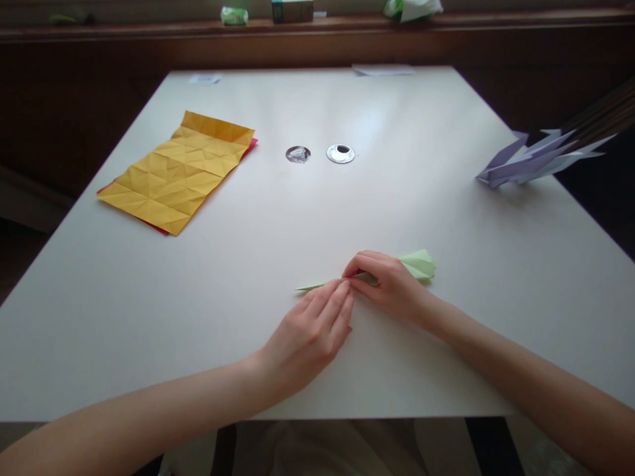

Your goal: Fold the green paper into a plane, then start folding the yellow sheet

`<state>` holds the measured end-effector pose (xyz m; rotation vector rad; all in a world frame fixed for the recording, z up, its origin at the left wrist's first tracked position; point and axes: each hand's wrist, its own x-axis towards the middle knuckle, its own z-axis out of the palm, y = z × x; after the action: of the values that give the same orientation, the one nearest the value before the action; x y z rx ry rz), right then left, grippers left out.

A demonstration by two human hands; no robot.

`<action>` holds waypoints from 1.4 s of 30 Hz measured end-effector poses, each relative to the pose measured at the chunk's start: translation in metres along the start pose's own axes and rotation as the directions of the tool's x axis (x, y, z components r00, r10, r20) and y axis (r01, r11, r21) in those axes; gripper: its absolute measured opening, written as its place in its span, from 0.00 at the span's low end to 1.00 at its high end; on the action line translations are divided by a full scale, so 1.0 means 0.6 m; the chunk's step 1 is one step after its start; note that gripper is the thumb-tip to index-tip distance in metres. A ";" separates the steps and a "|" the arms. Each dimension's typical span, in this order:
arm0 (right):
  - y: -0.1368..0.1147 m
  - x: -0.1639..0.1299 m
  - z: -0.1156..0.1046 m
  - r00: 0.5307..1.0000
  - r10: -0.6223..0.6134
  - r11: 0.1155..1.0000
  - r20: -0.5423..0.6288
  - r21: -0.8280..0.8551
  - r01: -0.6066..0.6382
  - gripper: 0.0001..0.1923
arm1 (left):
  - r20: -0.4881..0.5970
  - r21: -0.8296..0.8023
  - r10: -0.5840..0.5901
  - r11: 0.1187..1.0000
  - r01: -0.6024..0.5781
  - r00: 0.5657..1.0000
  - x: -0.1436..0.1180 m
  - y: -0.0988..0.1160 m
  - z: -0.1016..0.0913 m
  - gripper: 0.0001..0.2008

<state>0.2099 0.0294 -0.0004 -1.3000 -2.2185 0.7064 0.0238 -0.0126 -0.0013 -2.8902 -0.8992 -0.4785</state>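
Looking across the worktop [248,317] from left to right:
Yellow creased sheet [176,173]: lies flat at the far left, a red sheet [159,228] peeping out beneath it.
Round lids [298,154]: two small ones side by side near the middle, well apart from the hands.
Left hand [307,337]: fingers [337,294] narrow, pressing the thin tip of the green folded paper [419,264].
Green folded paper: flat on the worktop near the front edge; I'd judge it light, soft, easily creased; best held by its thicker folded end.
Right hand [391,284]: fingers pinching its middle.
Purple origami model [526,162]: at the right edge.
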 end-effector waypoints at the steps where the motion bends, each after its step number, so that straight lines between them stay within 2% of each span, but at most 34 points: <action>1: 0.000 0.000 0.000 1.000 0.002 1.000 0.002 0.000 -0.002 0.05 | 0.030 0.030 -0.013 0.999 0.012 0.999 -0.005 0.007 -0.002 0.20; 4: -0.002 -0.002 0.002 1.000 0.018 1.000 0.003 -0.014 -0.018 0.05 | 0.116 0.087 -0.106 0.992 0.096 0.988 -0.018 0.021 -0.005 0.25; 9: -0.005 -0.005 0.005 0.999 0.041 0.998 -0.025 -0.040 -0.042 0.05 | 0.114 0.151 -0.175 0.976 0.157 0.978 -0.028 0.027 -0.003 0.27; 24: -0.007 -0.006 0.005 0.999 0.042 0.998 -0.029 -0.049 -0.044 0.05 | 0.069 0.060 -0.186 0.981 0.182 0.980 -0.027 0.012 -0.002 0.24; 38: -0.005 -0.006 0.006 0.999 0.024 0.998 -0.023 -0.051 -0.025 0.04 | 0.149 0.163 -0.281 0.953 0.257 0.948 -0.039 0.022 -0.012 0.24; 42: -0.006 -0.007 0.005 0.999 0.027 0.998 -0.024 -0.052 -0.028 0.04 | 0.181 0.146 -0.279 0.956 0.255 0.943 -0.037 0.018 -0.013 0.25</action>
<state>0.2080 0.0236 -0.0010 -1.3596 -2.2179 0.6436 0.0104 -0.0351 -0.0009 -2.7523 -1.3132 -0.1414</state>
